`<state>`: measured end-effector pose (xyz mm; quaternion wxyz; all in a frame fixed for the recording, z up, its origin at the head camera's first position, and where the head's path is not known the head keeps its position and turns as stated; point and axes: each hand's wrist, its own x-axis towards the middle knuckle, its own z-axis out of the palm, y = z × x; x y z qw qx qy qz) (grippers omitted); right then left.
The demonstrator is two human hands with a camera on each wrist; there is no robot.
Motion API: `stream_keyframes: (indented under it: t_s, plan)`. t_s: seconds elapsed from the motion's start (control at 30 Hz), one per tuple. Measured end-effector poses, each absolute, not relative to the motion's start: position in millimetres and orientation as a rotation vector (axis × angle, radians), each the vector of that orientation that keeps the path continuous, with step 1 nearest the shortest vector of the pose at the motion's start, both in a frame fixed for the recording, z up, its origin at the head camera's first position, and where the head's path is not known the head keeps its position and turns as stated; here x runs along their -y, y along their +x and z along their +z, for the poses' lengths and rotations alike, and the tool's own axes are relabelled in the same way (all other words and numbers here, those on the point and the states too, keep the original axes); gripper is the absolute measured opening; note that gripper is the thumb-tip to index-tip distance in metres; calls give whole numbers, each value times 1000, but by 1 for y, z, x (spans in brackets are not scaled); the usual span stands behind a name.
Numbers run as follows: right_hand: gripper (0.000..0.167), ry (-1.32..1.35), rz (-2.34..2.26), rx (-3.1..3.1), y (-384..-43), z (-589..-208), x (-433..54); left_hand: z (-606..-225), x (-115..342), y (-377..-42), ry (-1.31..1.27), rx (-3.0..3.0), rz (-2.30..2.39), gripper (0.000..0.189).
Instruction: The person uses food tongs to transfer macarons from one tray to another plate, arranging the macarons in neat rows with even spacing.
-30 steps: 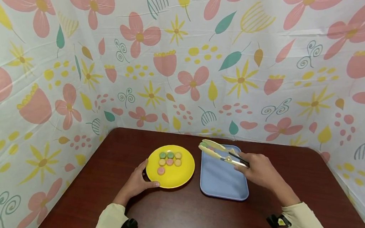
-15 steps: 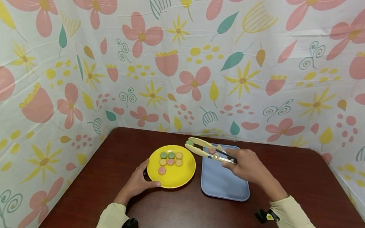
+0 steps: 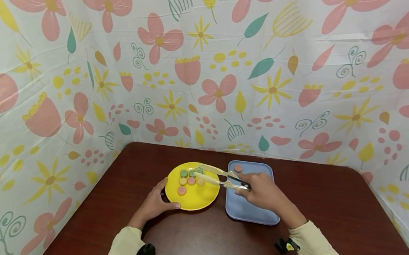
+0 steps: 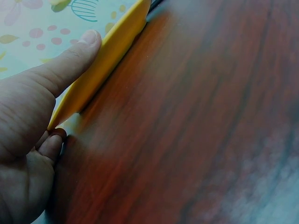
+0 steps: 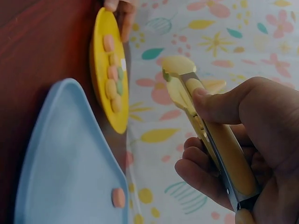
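Observation:
My right hand (image 3: 263, 191) grips a pair of tongs (image 3: 208, 179) with cream-coloured tips. Between the tips is a green macaron (image 3: 198, 170), held over the right part of a yellow plate (image 3: 192, 199). Several small macarons lie on that plate, among them a pink macaron (image 3: 182, 190) near the front and a green macaron (image 3: 184, 173) at the back. My left hand (image 3: 154, 203) holds the plate by its left rim, and the left wrist view shows the thumb (image 4: 77, 58) along the rim with the other fingers lower down. The tongs partly cover the right-hand macarons.
To the right of the plate stands a blue tray (image 3: 248, 210), under my right hand and the tongs. One pink macaron (image 3: 238, 168) lies near its back left corner. The dark wooden table (image 3: 192, 244) meets a flower-patterned cloth wall (image 3: 226, 125) at the back and left.
My right hand has carried the tongs and the green macaron leftward from over the tray to over the plate. The tray's pink macaron is now uncovered. The left hand stays at the plate.

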<state>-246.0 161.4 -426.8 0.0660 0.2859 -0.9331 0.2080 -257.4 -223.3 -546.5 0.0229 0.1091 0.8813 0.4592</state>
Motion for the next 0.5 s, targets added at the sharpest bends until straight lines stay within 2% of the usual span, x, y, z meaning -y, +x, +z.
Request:
stream_keyframes:
  t_s: [0.3,0.5]
  plan:
    - [24,951,597,2770,-248,-449,-149,-546,223,-257,334,-2724,1424,120]
    - [26,984,610,2771,-250,-464,-145,-545,223,-257,327,-2725,1419,119]
